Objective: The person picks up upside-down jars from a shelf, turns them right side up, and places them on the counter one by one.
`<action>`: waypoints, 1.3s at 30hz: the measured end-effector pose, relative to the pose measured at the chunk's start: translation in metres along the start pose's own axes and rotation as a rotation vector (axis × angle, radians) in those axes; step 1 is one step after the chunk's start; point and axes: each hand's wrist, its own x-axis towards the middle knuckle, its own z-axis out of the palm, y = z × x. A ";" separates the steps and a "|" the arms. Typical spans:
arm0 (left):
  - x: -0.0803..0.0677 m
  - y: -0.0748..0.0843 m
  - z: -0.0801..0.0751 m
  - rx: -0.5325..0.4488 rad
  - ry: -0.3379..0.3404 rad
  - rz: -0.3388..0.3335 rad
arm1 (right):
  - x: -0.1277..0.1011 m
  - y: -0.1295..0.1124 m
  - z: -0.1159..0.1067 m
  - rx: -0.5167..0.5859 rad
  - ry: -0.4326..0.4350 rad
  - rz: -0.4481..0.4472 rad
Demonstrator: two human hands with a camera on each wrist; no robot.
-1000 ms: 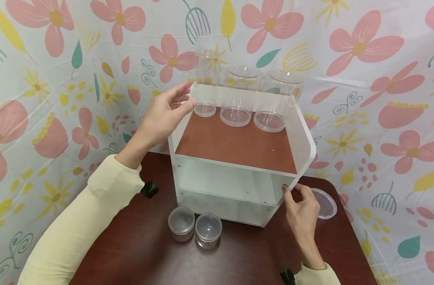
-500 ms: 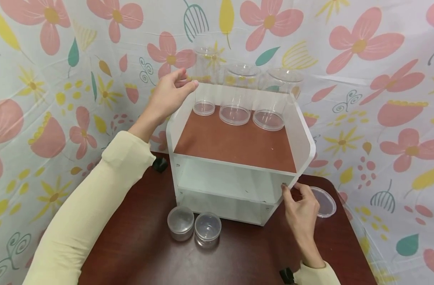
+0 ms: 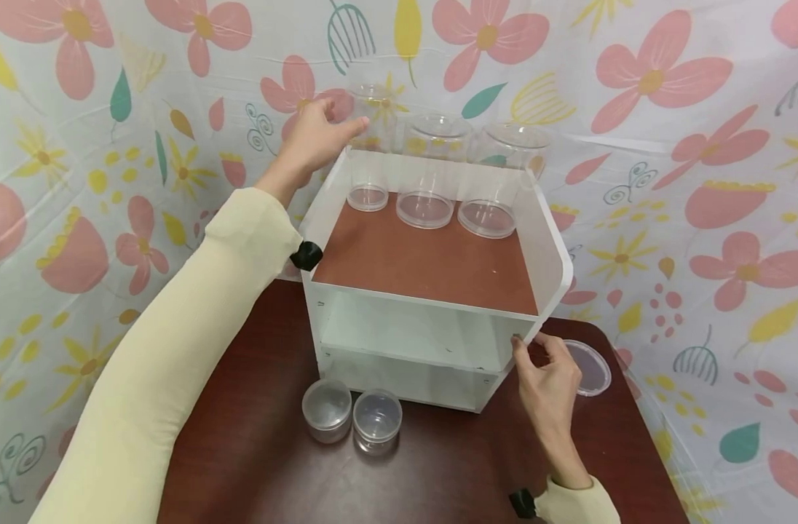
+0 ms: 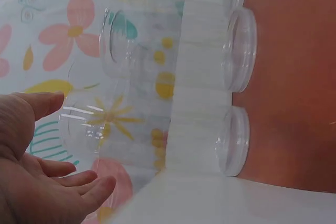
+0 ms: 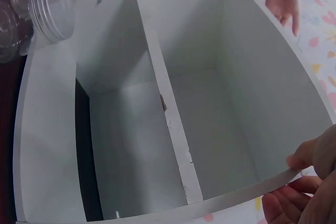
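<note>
Your left hand [image 3: 315, 140] rose beside the upper part of the leftmost jar [image 3: 376, 151], fingers spread, gripping nothing: likely lined up, no hold yet. Jar stood upright on the brown top board [image 3: 425, 266]; your right hand [image 3: 550, 386] pinched the edge of the white shelf unit [image 3: 544, 247].

Looks like a small curtained booth around a single table [image 3: 451, 466], dark reddish-brown and glossy. Screened behind and down both sides by floral-print curtain [image 3: 635, 167], creased and covered in pink, yellow and teal motifs. Furnished on top with a white shelf unit [image 3: 544, 247] and tall clear canisters [image 3: 430, 209]. Impossible to tell whether home, shop or workshop.
</note>
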 end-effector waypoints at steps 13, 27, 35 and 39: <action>0.020 0.013 0.008 -0.013 0.033 -0.102 | 0.000 -0.001 0.000 0.015 -0.017 0.009; 0.029 0.012 0.016 0.005 0.049 -0.108 | -0.001 -0.004 -0.001 -0.002 -0.016 0.004; 0.033 0.011 0.022 0.003 0.053 -0.106 | -0.002 -0.003 -0.001 -0.002 -0.011 -0.006; 0.035 0.011 0.025 0.014 0.074 -0.096 | -0.002 -0.003 -0.001 -0.003 -0.007 -0.012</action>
